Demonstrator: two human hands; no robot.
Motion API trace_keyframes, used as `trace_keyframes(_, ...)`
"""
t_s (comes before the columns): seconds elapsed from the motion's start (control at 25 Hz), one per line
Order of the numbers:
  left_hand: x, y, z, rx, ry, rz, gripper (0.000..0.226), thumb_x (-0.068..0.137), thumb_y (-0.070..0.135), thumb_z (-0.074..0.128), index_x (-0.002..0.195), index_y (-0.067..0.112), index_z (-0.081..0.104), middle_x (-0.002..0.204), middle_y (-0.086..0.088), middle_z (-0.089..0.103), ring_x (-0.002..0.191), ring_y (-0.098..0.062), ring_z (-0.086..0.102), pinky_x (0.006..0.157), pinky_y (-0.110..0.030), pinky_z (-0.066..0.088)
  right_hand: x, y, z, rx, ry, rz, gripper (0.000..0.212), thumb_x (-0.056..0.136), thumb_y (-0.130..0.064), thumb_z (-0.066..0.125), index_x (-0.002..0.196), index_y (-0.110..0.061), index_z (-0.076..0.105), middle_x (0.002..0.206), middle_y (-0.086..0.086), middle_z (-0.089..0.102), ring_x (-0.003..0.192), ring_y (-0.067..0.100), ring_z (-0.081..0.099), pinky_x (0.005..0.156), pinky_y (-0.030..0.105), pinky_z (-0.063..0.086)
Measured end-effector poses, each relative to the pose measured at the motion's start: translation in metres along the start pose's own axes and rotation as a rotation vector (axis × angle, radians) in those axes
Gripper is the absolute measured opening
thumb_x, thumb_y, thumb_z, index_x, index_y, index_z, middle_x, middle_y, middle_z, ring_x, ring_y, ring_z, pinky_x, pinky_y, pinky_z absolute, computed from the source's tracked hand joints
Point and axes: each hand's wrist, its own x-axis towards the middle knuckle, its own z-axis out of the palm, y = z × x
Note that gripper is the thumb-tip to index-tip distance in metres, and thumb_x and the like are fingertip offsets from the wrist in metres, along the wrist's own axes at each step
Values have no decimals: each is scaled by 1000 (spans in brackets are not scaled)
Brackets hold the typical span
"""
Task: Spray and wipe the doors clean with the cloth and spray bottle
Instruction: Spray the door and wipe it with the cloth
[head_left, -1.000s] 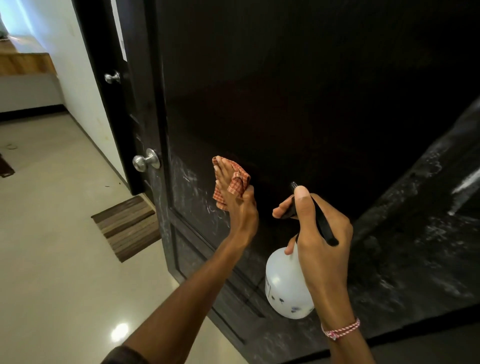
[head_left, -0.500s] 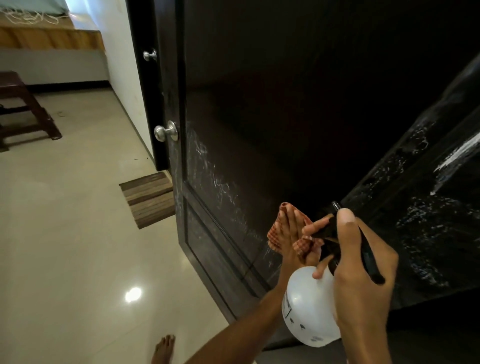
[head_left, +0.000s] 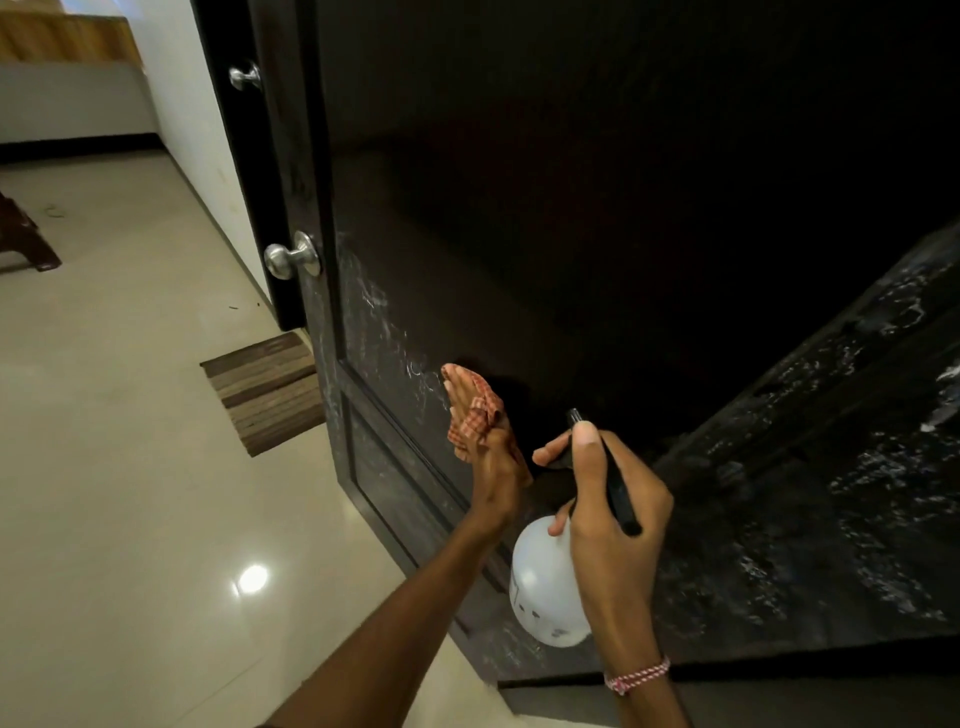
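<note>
At left, a brown striped doormat (head_left: 265, 389) on the glossy cream floor, at the foot of the dark panelled wooden door (head_left: 519, 234). Above it, a round silver doorknob (head_left: 291, 257). Presses a red checked cloth (head_left: 470, 410) against the smeared lower door with the left hand (head_left: 491, 457), fingers straight. Grips a round white plastic spray bottle (head_left: 545, 587) by its black head in the right hand (head_left: 608, 509), near right of the cloth, thumb on top.

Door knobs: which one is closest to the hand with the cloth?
The lower knob, on the edge of the door being wiped, up-left of the left hand and cloth. The other knob sits higher, on the farther door.
</note>
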Motion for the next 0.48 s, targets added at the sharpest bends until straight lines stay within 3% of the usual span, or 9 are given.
trace_keyframes(0.16,26,33,-32,-37,73,-13,72,87,42,35,146,1,48,144,-27,54,134,-43,53,114,-52,45,11,9,35,-9,-6,23,37,102,-47,56,94,-17,77,87,-8,78,71,18,72,49,21,54)
trace_keyframes(0.32,78,55,-66,-246,201,60,47,89,55,45,125,27,58,128,-5,64,121,-21,60,109,-40,47,23,4,66,2,-6,8,41,100,-51,53,91,-19,76,87,-9,79,66,17,71,46,19,51)
trace_keyframes(0.48,128,72,-103,-238,245,166,28,102,42,38,122,34,56,127,6,60,120,-10,57,108,-33,42,40,-1,101,-14,-1,-12,37,99,-52,51,89,-26,74,87,-12,78,65,17,71,46,18,51)
